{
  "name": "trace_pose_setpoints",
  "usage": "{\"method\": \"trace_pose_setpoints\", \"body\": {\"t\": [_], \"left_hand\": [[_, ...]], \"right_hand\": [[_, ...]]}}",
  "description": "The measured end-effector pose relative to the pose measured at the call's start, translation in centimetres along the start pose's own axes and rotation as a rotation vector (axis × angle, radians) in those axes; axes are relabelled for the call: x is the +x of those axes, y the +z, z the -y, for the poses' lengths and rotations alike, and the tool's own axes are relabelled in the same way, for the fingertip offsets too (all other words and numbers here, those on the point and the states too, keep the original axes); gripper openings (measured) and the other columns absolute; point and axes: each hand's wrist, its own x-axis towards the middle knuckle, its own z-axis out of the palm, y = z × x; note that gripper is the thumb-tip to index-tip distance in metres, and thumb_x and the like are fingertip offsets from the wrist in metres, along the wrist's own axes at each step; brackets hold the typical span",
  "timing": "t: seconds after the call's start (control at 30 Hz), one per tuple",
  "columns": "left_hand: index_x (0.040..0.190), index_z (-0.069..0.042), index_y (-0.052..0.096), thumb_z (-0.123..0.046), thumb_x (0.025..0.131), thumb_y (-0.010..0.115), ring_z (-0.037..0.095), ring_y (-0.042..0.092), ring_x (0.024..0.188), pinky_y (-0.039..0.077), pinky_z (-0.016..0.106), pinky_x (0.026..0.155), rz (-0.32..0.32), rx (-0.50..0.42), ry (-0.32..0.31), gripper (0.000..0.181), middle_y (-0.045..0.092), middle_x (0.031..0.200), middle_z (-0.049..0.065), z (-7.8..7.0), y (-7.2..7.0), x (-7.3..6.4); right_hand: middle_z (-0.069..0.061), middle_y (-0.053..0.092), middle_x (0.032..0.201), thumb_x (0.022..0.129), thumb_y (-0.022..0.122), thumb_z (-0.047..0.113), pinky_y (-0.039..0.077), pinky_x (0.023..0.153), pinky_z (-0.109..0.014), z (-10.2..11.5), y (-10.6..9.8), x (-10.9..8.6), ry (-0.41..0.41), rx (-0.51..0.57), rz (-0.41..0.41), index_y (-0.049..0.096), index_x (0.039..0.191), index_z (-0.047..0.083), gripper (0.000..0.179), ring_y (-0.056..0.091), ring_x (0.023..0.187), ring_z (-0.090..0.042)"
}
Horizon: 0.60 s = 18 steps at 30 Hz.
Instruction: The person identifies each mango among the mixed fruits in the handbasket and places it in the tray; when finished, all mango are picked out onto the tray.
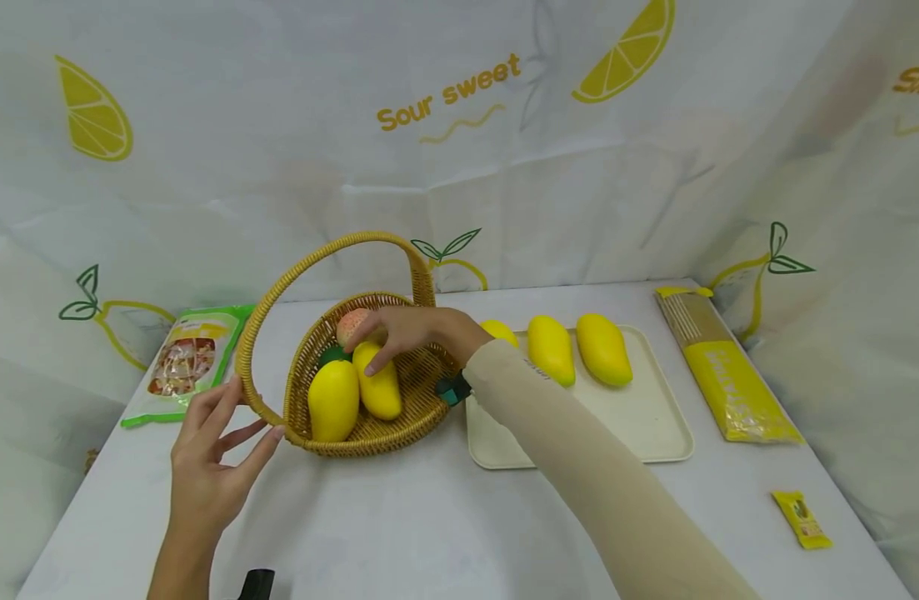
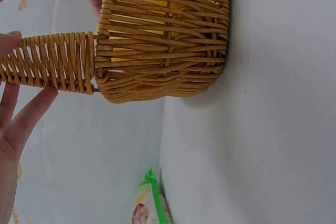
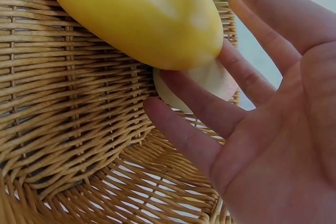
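A wicker basket [image 1: 384, 443] with a tall hooped handle stands on the white table. My left hand [image 1: 215, 458] grips the lower left part of the handle [image 2: 50, 61] between thumb and fingers. Inside the basket lie two yellow mangoes, one at the left [image 1: 333, 402] and one beside it [image 1: 382, 392], with a pinkish round fruit [image 1: 350, 323] and a green one [image 1: 332, 355] behind. My right hand [image 1: 402, 327] reaches over the basket's right side. In the right wrist view its fingers are spread and fairly straight, fingertips right at the end of a mango [image 3: 142, 19].
Right of the basket, a cream tray [image 1: 616, 433] bears three mangoes [image 1: 551, 350], one partly behind the right sleeve. A pasta pack [image 1: 736, 383] and a small yellow packet [image 1: 801, 518] lie farther right. A green-edged food bag [image 1: 185, 362] lies at left. A printed curtain hangs behind.
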Motion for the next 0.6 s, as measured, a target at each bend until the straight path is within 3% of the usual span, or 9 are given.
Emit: {"method": "trace_pose_setpoints", "body": {"t": [0.1, 0.37, 0.6], "left_hand": [[0.147, 0.007, 0.047, -0.008, 0.084, 0.081, 0.004, 0.058, 0.123, 0.057, 0.008, 0.088, 0.002, -0.003, 0.008, 0.073, 0.052, 0.136, -0.010, 0.04, 0.03, 0.04], [0.147, 0.008, 0.047, 0.006, 0.079, 0.082, 0.003, 0.058, 0.122, 0.057, 0.009, 0.088, 0.005, 0.001, -0.006, 0.076, 0.052, 0.135, -0.011, -0.06, 0.06, 0.01], [0.146, 0.008, 0.046, 0.000, 0.081, 0.082, 0.003, 0.059, 0.122, 0.057, 0.009, 0.088, 0.005, -0.005, -0.003, 0.075, 0.052, 0.136, -0.010, -0.13, 0.01, 0.04]], "right_hand": [[0.001, 0.050, 0.155, 0.091, 0.078, 0.031, 0.032, 0.130, -0.044, 0.00, 0.18, 0.14, 0.010, -0.037, 0.014, 0.064, 0.140, 0.024, 0.051, 0.037, 0.150, -0.019], [-0.003, 0.055, 0.152, 0.091, 0.078, 0.032, 0.034, 0.129, -0.041, -0.14, 0.29, 0.37, 0.036, -0.070, 0.045, 0.072, 0.129, 0.017, 0.041, 0.041, 0.148, -0.021], [-0.002, 0.061, 0.146, 0.089, 0.080, 0.033, 0.045, 0.121, -0.037, -0.28, 0.01, -0.12, 0.085, -0.094, 0.043, 0.076, 0.122, 0.018, 0.036, 0.047, 0.141, -0.019]]}}
